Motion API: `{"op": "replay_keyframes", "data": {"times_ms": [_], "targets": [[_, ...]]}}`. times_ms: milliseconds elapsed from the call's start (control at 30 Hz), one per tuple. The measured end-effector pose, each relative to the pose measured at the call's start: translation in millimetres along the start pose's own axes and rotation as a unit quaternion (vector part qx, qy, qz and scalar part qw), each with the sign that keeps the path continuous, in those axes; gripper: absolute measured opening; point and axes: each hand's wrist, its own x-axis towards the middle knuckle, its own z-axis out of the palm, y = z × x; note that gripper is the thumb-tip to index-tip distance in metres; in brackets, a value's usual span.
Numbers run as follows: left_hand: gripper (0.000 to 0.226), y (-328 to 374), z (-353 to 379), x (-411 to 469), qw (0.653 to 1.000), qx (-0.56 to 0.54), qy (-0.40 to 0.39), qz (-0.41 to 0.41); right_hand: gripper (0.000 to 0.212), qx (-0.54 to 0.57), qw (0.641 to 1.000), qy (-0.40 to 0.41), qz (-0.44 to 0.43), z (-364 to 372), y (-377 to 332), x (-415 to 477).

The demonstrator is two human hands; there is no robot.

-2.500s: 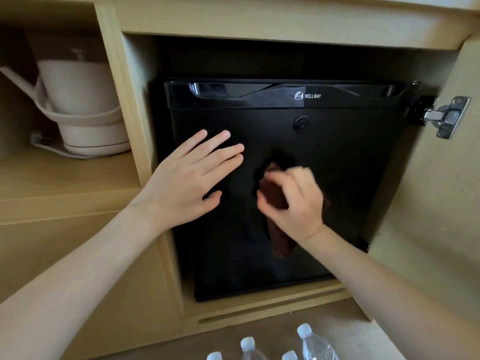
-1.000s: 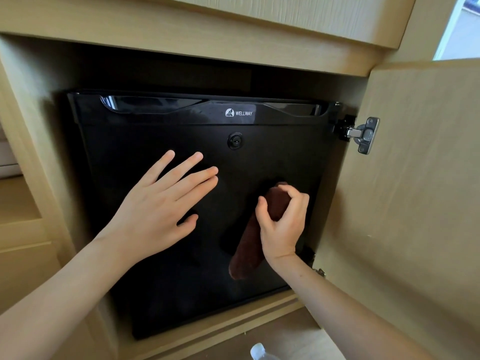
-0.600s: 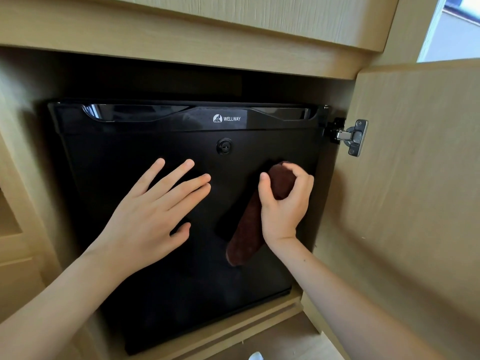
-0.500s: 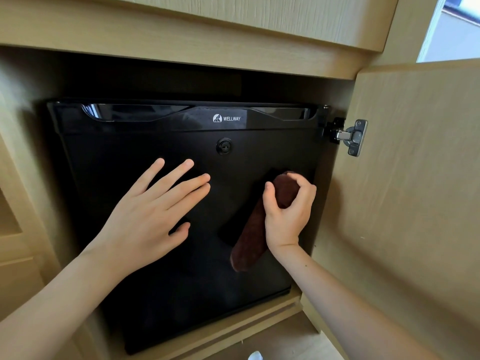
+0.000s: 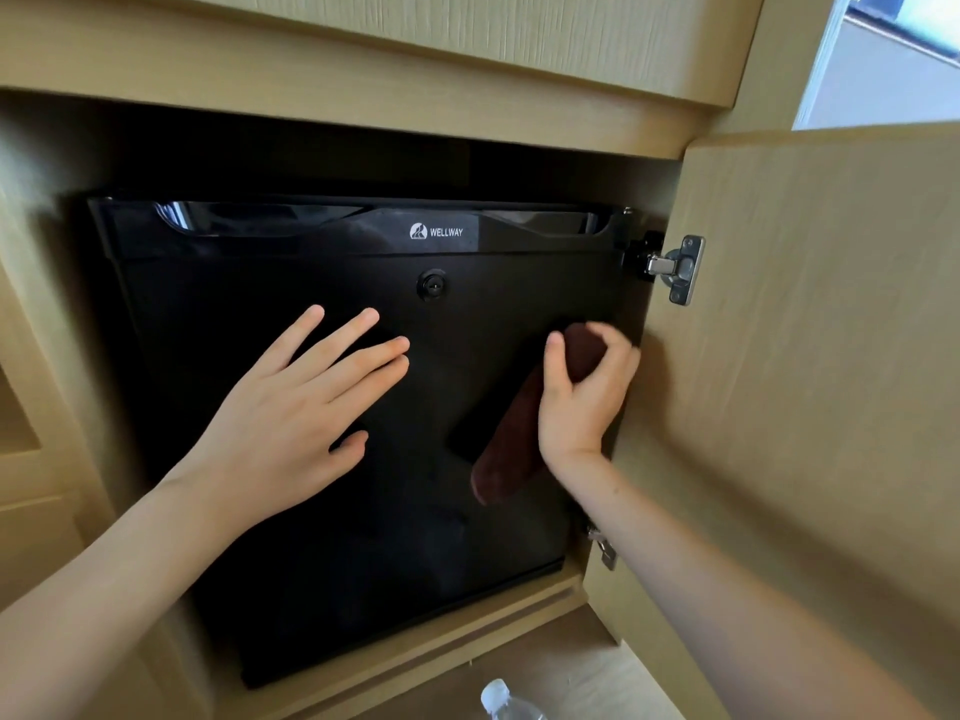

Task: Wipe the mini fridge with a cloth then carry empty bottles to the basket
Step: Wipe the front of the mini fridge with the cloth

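Observation:
A black mini fridge stands inside a wooden cabinet, its door closed. My left hand lies flat on the fridge door, fingers spread and straight. My right hand grips a dark brown cloth and holds it against the right part of the door; the cloth's loose end hangs below the hand. The white cap and neck of a clear plastic bottle show at the bottom edge. No basket is in view.
The cabinet door stands swung open at the right, held by a metal hinge. A wooden ledge runs below the fridge. A window shows at the top right.
My right hand has moved the cloth from the door's middle to its right side, going up and down there. My left hand has stayed flat on the door. The view has shifted right.

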Motion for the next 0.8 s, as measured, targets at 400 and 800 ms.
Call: {"op": "replay_keyframes", "data": {"times_ms": [400, 800], "targets": [[0.066, 4.9, 13.6, -11.4, 1.000, -0.007, -0.001, 0.017, 0.039, -0.055, 0.993, 0.009, 0.102, -17.4, 62.4, -66.2], [0.065, -9.0, 7.7, -32.0, 1.000, -0.008, 0.006, 0.025, 0.034, -0.027, 0.991, -0.081, -0.099, 9.0, -0.5, -47.0]]}}
